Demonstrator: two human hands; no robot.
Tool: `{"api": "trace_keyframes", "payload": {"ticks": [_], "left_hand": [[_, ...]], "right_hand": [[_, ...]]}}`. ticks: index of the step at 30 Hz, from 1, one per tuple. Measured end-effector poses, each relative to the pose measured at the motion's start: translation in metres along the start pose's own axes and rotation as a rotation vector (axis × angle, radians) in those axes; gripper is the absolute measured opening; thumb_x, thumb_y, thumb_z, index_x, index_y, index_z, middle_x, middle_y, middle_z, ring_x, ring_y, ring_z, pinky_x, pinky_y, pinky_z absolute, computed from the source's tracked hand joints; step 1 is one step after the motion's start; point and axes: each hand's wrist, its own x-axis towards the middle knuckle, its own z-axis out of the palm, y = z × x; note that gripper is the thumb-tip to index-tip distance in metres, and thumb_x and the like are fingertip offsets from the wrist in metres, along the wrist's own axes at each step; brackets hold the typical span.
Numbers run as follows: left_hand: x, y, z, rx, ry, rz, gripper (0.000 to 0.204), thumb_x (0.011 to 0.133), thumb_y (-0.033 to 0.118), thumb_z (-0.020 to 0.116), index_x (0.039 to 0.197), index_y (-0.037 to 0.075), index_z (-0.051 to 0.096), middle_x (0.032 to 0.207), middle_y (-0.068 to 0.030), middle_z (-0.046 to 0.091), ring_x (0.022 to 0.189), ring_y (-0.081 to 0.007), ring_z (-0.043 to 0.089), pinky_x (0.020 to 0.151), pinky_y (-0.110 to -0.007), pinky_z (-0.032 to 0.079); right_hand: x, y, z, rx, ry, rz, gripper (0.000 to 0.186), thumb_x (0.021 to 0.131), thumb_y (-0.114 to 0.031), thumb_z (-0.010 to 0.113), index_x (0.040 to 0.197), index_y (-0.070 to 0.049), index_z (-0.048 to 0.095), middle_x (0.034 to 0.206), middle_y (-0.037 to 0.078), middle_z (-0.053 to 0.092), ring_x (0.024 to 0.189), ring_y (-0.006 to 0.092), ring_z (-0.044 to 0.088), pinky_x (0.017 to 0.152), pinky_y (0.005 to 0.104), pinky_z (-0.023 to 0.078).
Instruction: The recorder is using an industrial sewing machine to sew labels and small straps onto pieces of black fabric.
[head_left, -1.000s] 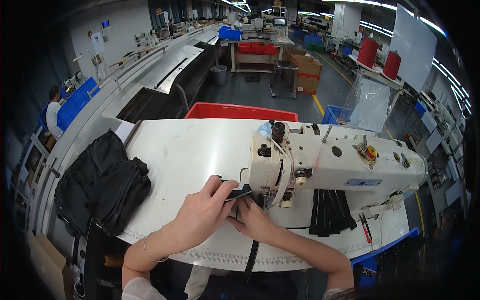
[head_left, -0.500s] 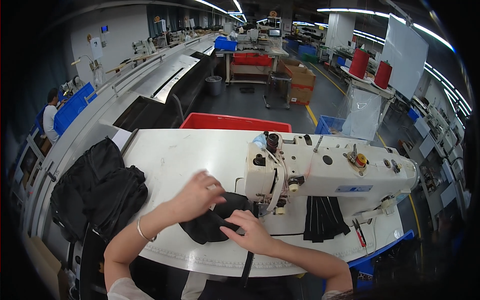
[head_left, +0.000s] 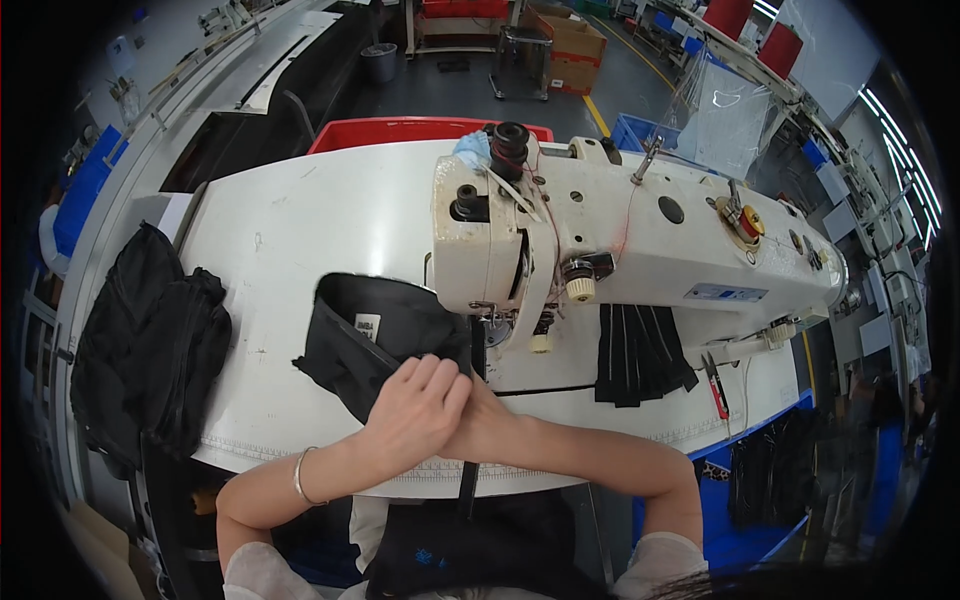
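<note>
A black fabric piece (head_left: 345, 335) with a small white label lies on the white table, its right side reaching the needle area of the sewing machine (head_left: 590, 230). My left hand (head_left: 418, 405) is closed on the near edge of this fabric, fingers curled. Pressed close behind it is my right hand (head_left: 484, 422), at the same edge; its fingers are hidden by the left. A narrow black strip (head_left: 468, 488) hangs over the table's front edge below my hands.
Black fabric pieces (head_left: 150, 350) are heaped at the left. Black strips with pale lines (head_left: 640, 355) lie under the machine arm, beside red-handled snips (head_left: 717, 388). A red bin (head_left: 430, 130) stands behind the table, and a blue bin (head_left: 770, 480) sits at the right front.
My left hand has come down from above the fabric to meet my right hand. The fabric now lies more spread, its white label showing. The view has tilted downward.
</note>
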Motion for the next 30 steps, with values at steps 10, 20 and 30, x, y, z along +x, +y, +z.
{"api": "trace_keyframes", "payload": {"ticks": [10,20,30], "left_hand": [[-0.006,-0.025,0.034,0.093,-0.058,-0.104,0.034,0.066,0.009,0.064,0.097,-0.006,0.061,0.086,-0.0103,0.058,0.081,-0.0242,0.057,0.065,-0.036,0.046],[-0.003,-0.029,0.033,-0.014,0.115,-0.045,0.032,0.059,0.006,0.061,0.090,-0.003,0.064,0.096,-0.0125,0.058,0.086,-0.0260,0.057,0.067,-0.034,0.050],[-0.017,-0.039,0.040,-0.161,0.057,-0.075,0.035,0.057,0.003,0.065,0.092,-0.001,0.067,0.093,-0.0122,0.063,0.086,-0.0288,0.060,0.074,-0.039,0.049]], "right_hand": [[-0.058,-0.036,-0.037,-0.165,-0.144,-0.093,0.074,0.070,-0.035,0.069,0.129,0.001,0.045,0.138,0.022,0.037,0.125,0.0374,0.040,0.104,0.0516,0.033],[-0.032,0.046,-0.035,-0.432,0.174,0.008,0.038,0.071,-0.016,0.064,0.108,-0.007,0.063,0.105,0.009,0.063,0.095,0.0268,0.061,0.080,0.0403,0.050],[-0.046,0.050,-0.009,0.175,0.246,0.282,0.032,0.072,-0.011,0.064,0.103,-0.008,0.063,0.091,0.010,0.067,0.086,0.0245,0.065,0.077,0.0358,0.051]]}}
